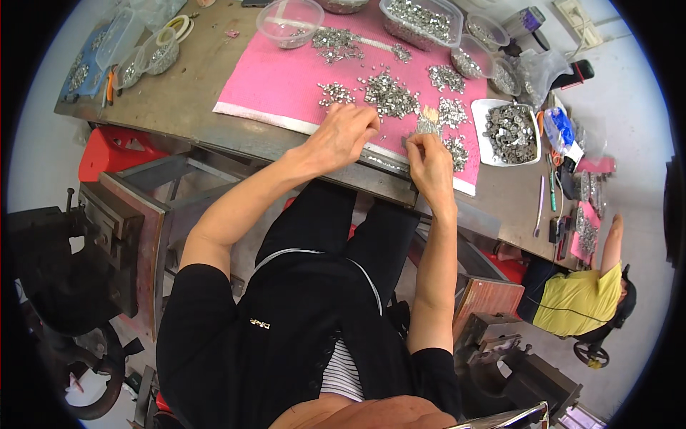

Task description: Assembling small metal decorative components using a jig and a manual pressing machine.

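Observation:
My left hand [344,139] hovers over the near edge of a pink mat [257,79], fingers curled together and pointing right. Whatever its fingertips hold, if anything, is too small to make out. Close by on the right, my right hand [431,166] has thumb and fingers pinched at the mat's white border; a small grey bit shows at the tips, its kind unclear. Just beyond the hands lies a heap of small shiny metal pieces [389,95]. A short row of tiny bright pieces [386,163] runs along the edge between the hands. Past my right fingertips sits a pale ridged strip [429,125].
Smaller metal heaps [451,112] dot the mat. A clear tub [421,44], a round bowl [289,41] and a white dish [477,111] stand around it. Tools [541,204] lie at right. Bench vises flank me; a person in yellow [579,304] works at right.

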Demonstrator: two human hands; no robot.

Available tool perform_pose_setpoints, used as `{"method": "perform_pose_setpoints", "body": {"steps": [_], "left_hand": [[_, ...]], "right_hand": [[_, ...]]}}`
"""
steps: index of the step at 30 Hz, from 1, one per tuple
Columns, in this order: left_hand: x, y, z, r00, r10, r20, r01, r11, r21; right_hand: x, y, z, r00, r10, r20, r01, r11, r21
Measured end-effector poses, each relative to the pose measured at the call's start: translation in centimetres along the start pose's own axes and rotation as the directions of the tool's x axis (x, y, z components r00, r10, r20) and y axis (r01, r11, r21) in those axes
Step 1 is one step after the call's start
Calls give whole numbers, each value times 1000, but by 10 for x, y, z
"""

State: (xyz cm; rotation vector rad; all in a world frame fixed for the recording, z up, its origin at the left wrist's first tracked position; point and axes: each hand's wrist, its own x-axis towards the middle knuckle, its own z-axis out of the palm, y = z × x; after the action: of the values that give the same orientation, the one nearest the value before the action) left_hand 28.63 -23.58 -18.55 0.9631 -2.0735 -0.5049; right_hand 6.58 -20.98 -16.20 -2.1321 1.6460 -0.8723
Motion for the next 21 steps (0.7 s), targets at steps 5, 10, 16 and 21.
{"method": "perform_pose_setpoints", "body": {"steps": [5,10,16,21], "left_hand": [[-21,27,7,1000,-15,-6,14,992,-126],[-26,30,18,997,7,-78,-15,994,-104],[-28,30,24,993,43,-109,-44,999,-8],[-29,32,25,987,79,-137,-70,995,67]], "right_hand": [[-24,-18,5,996,-76,-44,86,946,311],[-34,-21,16,989,-122,-86,136,974,183],[-35,-23,19,970,-215,-112,222,974,52],[-36,-23,16,982,-156,-104,167,981,102]]}}
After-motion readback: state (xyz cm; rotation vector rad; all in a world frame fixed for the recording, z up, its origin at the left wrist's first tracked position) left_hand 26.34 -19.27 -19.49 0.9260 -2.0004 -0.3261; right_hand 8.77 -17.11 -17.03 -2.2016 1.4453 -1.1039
